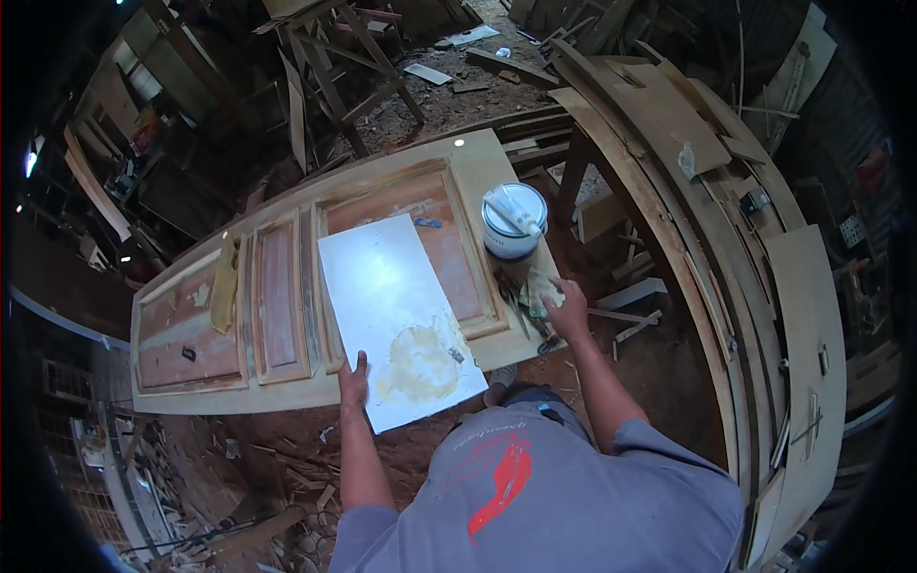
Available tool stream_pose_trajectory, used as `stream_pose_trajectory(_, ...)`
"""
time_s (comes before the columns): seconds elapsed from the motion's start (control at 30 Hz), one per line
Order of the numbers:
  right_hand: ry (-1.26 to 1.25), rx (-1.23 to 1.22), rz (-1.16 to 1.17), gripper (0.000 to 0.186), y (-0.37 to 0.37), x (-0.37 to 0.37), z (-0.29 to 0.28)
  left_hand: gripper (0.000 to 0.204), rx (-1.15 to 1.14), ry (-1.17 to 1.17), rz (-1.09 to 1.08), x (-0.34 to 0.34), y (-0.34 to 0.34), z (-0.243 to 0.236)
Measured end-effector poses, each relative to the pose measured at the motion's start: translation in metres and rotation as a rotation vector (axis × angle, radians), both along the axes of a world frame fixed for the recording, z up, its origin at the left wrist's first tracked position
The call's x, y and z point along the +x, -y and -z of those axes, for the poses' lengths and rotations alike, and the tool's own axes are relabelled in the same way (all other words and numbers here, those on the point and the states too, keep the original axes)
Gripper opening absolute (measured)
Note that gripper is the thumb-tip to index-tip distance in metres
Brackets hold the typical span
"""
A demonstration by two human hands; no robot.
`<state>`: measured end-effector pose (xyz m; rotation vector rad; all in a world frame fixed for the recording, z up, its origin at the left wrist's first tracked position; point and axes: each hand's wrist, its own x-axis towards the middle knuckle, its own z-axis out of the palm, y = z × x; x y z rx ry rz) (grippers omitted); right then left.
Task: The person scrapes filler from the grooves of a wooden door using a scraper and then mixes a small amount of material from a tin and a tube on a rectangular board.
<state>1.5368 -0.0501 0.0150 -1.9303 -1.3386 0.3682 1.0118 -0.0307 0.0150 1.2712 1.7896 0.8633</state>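
Note:
My left hand (353, 382) grips the near left edge of a white rectangular board (368, 267), thumb on top. A smeared patch of cream-coloured paste (417, 365) covers the board's near end, with a small greyish piece (456, 354) beside it. The board rests across a panelled wooden door (482, 162). At the door's right end, my right hand (570, 310) is closed on a crumpled green-and-whitish piece (538, 291), perhaps a rag or wrapper. Just beyond it stands a white can (504, 244) with a pale tube (514, 211) lying on its lid.
A yellowish strip (223, 286) and a small blue item (427, 222) lie on the door. Dark tools (547, 344) sit by its near right corner. Long stacked boards (688, 181) curve along my right. A wooden trestle (349, 67) stands beyond; wood scraps litter the floor.

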Motion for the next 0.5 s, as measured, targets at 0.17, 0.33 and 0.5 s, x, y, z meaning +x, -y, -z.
stream_pose_trajectory(0.17,-0.201,0.248,-0.042,0.054,-0.071,0.005,-0.064,0.059,-0.213,-0.312,0.010,0.003,-0.066,-0.011)
stream_pose_trajectory(0.33,0.108,0.224,-0.132,0.063,-0.128,-0.001,-0.120,0.067,-0.168,-0.630,-0.103,0.009,-0.090,0.010)
stream_pose_trajectory(0.5,0.169,0.051,-0.091,0.049,-0.163,0.007,-0.106,0.068,-0.060,-0.613,-0.076,0.063,-0.120,0.004)
